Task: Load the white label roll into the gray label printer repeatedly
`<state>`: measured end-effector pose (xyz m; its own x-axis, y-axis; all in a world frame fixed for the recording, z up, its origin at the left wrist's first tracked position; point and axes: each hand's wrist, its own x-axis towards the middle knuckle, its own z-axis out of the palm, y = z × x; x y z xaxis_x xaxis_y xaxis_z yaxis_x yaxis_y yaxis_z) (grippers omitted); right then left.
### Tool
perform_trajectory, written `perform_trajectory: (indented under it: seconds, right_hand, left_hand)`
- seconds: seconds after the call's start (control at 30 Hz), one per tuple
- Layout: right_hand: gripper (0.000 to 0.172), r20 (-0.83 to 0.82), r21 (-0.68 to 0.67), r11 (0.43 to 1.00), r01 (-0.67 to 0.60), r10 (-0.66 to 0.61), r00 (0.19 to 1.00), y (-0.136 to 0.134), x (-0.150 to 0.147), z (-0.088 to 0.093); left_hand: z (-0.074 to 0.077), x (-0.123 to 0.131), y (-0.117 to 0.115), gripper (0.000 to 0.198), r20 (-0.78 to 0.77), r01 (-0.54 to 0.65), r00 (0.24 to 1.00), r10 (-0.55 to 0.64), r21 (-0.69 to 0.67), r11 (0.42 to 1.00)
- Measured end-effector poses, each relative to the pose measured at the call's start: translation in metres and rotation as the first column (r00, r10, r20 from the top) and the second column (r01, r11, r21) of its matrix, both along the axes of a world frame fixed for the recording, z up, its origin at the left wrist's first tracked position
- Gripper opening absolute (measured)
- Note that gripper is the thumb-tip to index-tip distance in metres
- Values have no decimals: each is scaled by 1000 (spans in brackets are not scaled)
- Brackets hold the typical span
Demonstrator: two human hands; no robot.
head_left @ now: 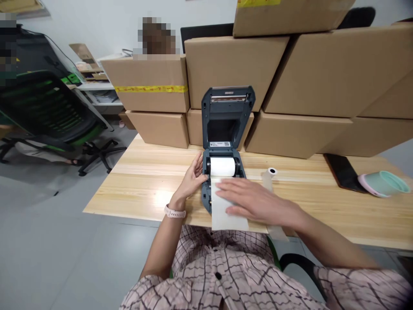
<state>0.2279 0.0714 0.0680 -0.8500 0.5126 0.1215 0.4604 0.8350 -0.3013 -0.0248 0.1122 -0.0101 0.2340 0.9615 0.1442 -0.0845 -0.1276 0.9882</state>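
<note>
A dark grey label printer stands on the table with its lid raised. A white label roll sits inside between two black holders, and its label strip runs out over the printer's front and past the table edge. My left hand rests against the printer's left side, fingers stretched and thumb at the rim. Flat on the label strip lies my right hand, its fingers extended and slightly blurred.
Right of the printer, a small roll lies by a translucent strip hanging over the table edge. Farther right are a phone and a mint cup. Cardboard boxes line the back; a person is behind them. An office chair stands left.
</note>
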Motion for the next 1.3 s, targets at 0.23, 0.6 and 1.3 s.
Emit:
perform_trajectory:
  seconds: [0.23, 0.6, 1.3]
  right_hand:
    - [39, -98, 33, 989, 147, -143, 985, -33, -8, -25]
    - [23, -144, 93, 975, 199, -185, 972, -38, -25, -23]
    - [65, -95, 110, 966, 233, -223, 970, -65, -28, -41]
  left_hand:
    - [4, 2, -2, 100, 2, 6, 1000, -6, 25, 1000]
    - [5, 1, -2, 95, -36, -8, 999, 8, 14, 1000]
    - [15, 7, -9, 91, -28, -16, 1000, 15, -26, 1000]
